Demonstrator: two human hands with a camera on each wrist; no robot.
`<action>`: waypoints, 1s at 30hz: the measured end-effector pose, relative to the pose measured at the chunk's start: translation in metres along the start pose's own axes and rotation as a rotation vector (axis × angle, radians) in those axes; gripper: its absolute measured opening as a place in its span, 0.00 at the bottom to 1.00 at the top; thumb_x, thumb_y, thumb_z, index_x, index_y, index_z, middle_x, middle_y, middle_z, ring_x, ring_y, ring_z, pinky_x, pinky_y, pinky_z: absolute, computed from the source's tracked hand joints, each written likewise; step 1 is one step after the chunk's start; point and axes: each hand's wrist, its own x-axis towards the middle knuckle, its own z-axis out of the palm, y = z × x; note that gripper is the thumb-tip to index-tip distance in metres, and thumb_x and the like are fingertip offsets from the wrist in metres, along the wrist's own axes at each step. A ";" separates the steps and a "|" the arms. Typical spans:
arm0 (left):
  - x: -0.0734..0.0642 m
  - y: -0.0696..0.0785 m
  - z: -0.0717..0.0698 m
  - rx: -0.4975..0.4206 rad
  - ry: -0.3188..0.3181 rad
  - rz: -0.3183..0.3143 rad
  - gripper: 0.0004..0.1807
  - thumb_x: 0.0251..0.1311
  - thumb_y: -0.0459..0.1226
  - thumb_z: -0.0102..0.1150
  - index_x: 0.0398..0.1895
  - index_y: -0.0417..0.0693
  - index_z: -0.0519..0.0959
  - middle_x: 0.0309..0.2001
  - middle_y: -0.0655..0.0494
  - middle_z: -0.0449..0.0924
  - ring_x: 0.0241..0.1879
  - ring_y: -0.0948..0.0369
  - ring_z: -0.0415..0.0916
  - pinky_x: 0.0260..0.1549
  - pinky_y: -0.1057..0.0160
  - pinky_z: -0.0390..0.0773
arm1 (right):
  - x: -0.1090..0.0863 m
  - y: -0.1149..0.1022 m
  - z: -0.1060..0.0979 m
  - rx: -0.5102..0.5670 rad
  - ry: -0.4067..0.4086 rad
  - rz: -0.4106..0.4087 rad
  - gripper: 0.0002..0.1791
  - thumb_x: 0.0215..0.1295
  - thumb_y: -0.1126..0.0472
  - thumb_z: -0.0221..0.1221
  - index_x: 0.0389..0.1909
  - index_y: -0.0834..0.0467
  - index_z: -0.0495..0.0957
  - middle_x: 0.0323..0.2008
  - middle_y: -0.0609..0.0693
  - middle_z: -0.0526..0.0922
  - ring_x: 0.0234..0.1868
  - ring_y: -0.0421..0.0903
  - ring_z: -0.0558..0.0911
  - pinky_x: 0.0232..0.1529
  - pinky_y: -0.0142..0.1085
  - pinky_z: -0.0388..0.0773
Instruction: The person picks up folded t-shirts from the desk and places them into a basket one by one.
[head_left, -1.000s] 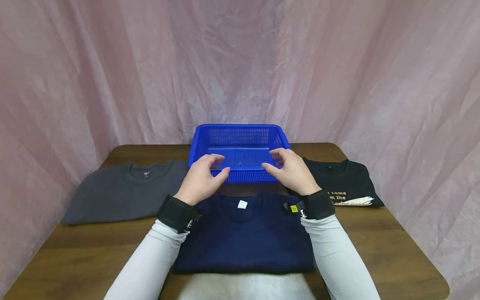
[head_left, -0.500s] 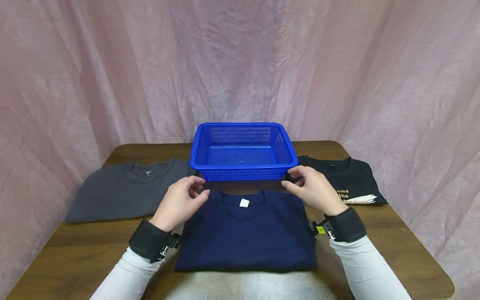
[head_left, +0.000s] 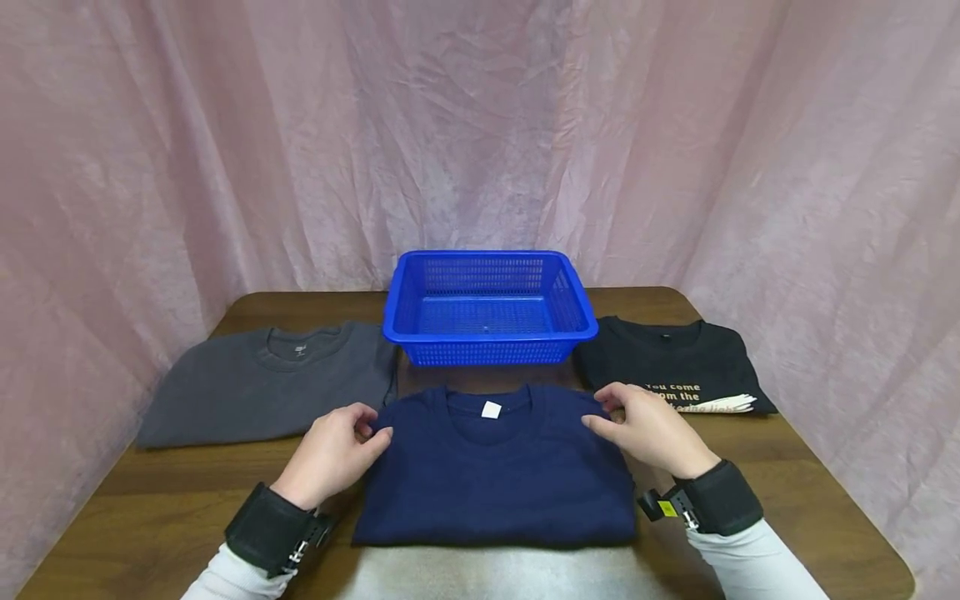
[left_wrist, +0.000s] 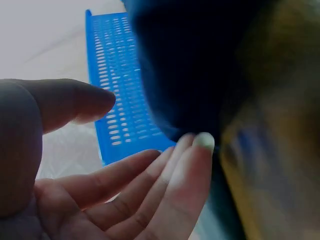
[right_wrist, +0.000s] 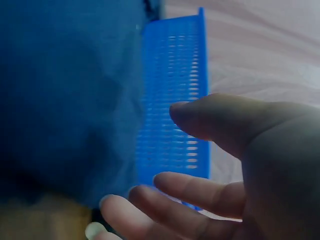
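A folded navy T-shirt (head_left: 495,475) with a white neck label lies at the near middle of the table. At its upper left corner is my left hand (head_left: 333,450), thumb and fingers apart. My right hand (head_left: 656,429) is at the opposite upper corner, its thumb spread from loosely bent fingers. Both wrist views show a gap between thumb and fingers with no cloth pinched there; whether any fingertip touches the shirt I cannot tell. Beyond the shirt stands a blue plastic basket (head_left: 491,350) with nothing inside.
On the left lies a folded dark grey T-shirt (head_left: 247,392). A folded black T-shirt (head_left: 675,354) with printed lettering lies on the right. The wooden table (head_left: 787,500) has a pale curtain (head_left: 480,125) hanging behind it.
Both hands have drawn back from the basket toward me and moved apart, down to the two sides of the navy T-shirt. The shirts and basket stay in place.
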 end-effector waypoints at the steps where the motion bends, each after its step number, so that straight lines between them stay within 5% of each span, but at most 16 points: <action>1: -0.001 -0.002 0.000 0.003 -0.018 -0.011 0.19 0.69 0.44 0.71 0.50 0.36 0.87 0.35 0.53 0.87 0.35 0.58 0.83 0.39 0.53 0.84 | -0.003 0.002 0.002 -0.004 -0.015 0.006 0.25 0.73 0.46 0.71 0.57 0.63 0.86 0.45 0.54 0.91 0.46 0.49 0.88 0.50 0.51 0.88; 10: -0.003 -0.007 0.007 -0.018 -0.113 -0.038 0.17 0.70 0.46 0.71 0.31 0.42 0.88 0.21 0.61 0.75 0.22 0.62 0.72 0.24 0.63 0.71 | -0.018 0.013 0.010 -0.012 -0.122 0.125 0.21 0.70 0.42 0.71 0.38 0.59 0.87 0.28 0.45 0.84 0.29 0.42 0.80 0.32 0.39 0.78; 20: 0.003 0.000 0.012 -0.052 -0.090 -0.088 0.30 0.69 0.47 0.70 0.13 0.52 0.66 0.16 0.65 0.56 0.18 0.63 0.58 0.21 0.66 0.58 | -0.016 0.013 0.017 0.084 -0.150 0.171 0.23 0.71 0.39 0.70 0.30 0.56 0.86 0.20 0.44 0.79 0.21 0.42 0.78 0.25 0.37 0.72; 25: 0.004 0.001 0.014 -0.148 -0.137 -0.135 0.32 0.70 0.47 0.70 0.14 0.55 0.60 0.16 0.65 0.54 0.18 0.64 0.53 0.22 0.67 0.53 | -0.014 0.014 0.022 0.167 -0.140 0.164 0.22 0.72 0.42 0.70 0.29 0.56 0.85 0.17 0.42 0.75 0.18 0.41 0.76 0.22 0.35 0.71; 30: 0.005 0.003 0.015 -0.343 -0.221 -0.210 0.31 0.69 0.45 0.71 0.15 0.54 0.61 0.16 0.64 0.57 0.18 0.64 0.58 0.21 0.68 0.57 | -0.011 0.019 0.025 0.280 -0.181 0.150 0.22 0.73 0.45 0.69 0.26 0.55 0.79 0.19 0.40 0.67 0.21 0.40 0.70 0.23 0.33 0.64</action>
